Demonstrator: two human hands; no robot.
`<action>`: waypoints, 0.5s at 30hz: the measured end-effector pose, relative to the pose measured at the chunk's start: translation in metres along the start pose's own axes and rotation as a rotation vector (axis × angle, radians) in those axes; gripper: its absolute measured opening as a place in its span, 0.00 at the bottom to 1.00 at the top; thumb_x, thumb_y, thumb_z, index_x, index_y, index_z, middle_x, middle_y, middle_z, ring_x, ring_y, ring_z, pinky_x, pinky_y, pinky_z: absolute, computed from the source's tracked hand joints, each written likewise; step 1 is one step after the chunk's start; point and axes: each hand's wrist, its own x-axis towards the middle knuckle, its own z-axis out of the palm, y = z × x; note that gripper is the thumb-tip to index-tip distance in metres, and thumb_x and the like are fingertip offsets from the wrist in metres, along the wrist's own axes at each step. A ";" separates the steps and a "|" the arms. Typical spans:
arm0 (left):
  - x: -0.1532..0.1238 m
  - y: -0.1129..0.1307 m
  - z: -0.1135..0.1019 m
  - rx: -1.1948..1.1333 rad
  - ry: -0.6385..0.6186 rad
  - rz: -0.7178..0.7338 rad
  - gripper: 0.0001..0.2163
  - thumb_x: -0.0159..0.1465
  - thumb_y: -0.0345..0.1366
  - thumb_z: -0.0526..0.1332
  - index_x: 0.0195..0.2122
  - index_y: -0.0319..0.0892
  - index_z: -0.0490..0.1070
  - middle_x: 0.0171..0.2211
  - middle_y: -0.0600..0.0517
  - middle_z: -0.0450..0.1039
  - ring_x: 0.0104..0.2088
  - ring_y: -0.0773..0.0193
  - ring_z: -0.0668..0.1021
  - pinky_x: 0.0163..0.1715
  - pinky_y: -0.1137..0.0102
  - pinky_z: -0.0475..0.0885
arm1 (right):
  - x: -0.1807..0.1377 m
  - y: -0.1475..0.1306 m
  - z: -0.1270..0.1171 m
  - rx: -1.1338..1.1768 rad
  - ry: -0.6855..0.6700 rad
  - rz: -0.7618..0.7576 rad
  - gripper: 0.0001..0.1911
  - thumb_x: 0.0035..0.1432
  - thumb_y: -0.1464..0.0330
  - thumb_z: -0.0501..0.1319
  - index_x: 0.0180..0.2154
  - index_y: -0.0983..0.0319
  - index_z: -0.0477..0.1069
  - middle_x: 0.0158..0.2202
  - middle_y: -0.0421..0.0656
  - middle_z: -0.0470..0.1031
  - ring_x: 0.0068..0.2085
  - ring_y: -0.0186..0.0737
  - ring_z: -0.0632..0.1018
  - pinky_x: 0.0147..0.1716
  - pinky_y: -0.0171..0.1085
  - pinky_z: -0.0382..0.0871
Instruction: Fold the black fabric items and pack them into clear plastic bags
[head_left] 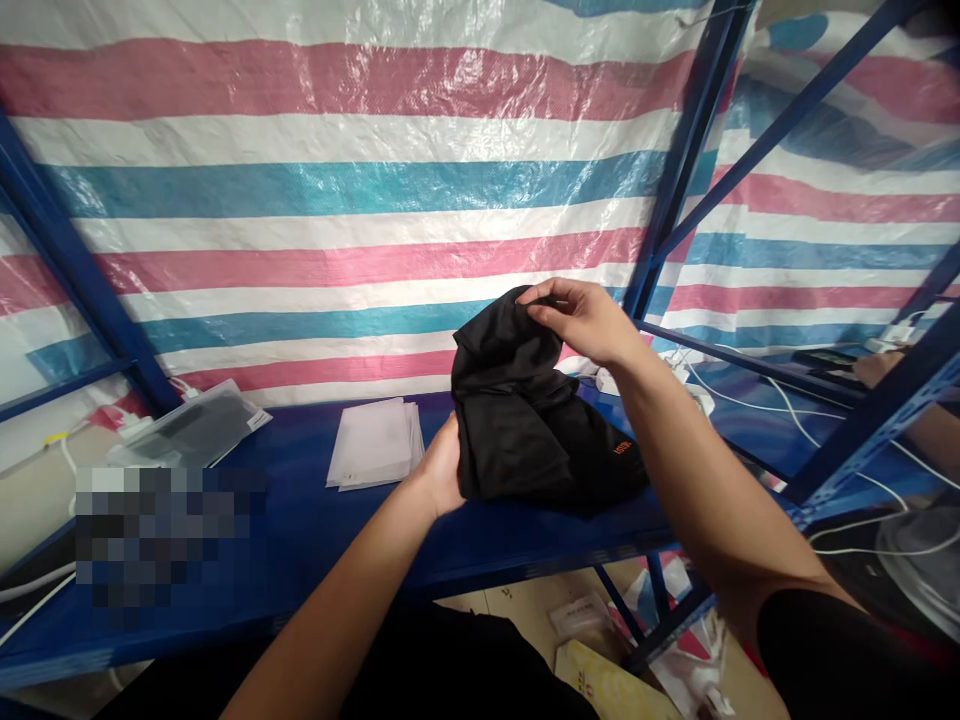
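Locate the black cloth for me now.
In the head view, the black cloth is just right of centre, held by the left hand and right hand, right of the white stack.

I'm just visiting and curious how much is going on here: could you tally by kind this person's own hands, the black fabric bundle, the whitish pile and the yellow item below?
Own hands: 2 (left hand, right hand)
Black fabric bundle: 1
Whitish pile, counted as one: 1
Yellow item: 1
Total: 5

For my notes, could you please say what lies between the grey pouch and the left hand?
The head view shows a white stack on the blue shelf.
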 end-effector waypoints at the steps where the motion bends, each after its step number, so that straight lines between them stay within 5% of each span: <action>1: -0.002 -0.006 0.006 -0.048 -0.050 -0.020 0.38 0.68 0.69 0.59 0.65 0.43 0.77 0.62 0.40 0.80 0.64 0.38 0.80 0.65 0.47 0.75 | 0.009 0.000 -0.009 -0.027 -0.012 0.007 0.14 0.59 0.62 0.76 0.45 0.63 0.85 0.44 0.46 0.86 0.44 0.44 0.83 0.50 0.44 0.78; 5: -0.014 -0.024 0.020 -0.086 -0.177 -0.041 0.47 0.65 0.77 0.53 0.70 0.44 0.73 0.66 0.40 0.77 0.69 0.38 0.75 0.69 0.47 0.71 | 0.044 0.028 -0.029 -0.040 -0.141 0.201 0.12 0.58 0.67 0.78 0.43 0.64 0.85 0.42 0.48 0.86 0.40 0.41 0.83 0.44 0.40 0.80; 9: -0.020 -0.031 0.021 0.181 -0.035 -0.029 0.37 0.64 0.63 0.71 0.66 0.41 0.76 0.65 0.38 0.78 0.68 0.40 0.77 0.66 0.51 0.75 | 0.062 0.083 -0.022 -0.084 -0.375 0.598 0.09 0.60 0.69 0.77 0.42 0.64 0.85 0.40 0.49 0.86 0.35 0.39 0.83 0.36 0.35 0.79; 12: -0.020 -0.028 0.014 0.370 0.020 -0.066 0.32 0.62 0.53 0.76 0.61 0.39 0.77 0.64 0.36 0.78 0.60 0.40 0.83 0.56 0.52 0.82 | 0.060 0.121 -0.002 -0.113 -0.434 0.769 0.09 0.65 0.65 0.73 0.44 0.63 0.85 0.46 0.51 0.86 0.38 0.41 0.85 0.38 0.35 0.80; 15: -0.022 -0.018 0.004 0.476 0.014 -0.142 0.32 0.64 0.57 0.73 0.58 0.37 0.77 0.56 0.33 0.83 0.46 0.44 0.89 0.44 0.58 0.85 | 0.053 0.143 0.019 -0.186 -0.394 0.844 0.21 0.72 0.53 0.66 0.48 0.66 0.83 0.48 0.57 0.85 0.37 0.43 0.85 0.40 0.38 0.81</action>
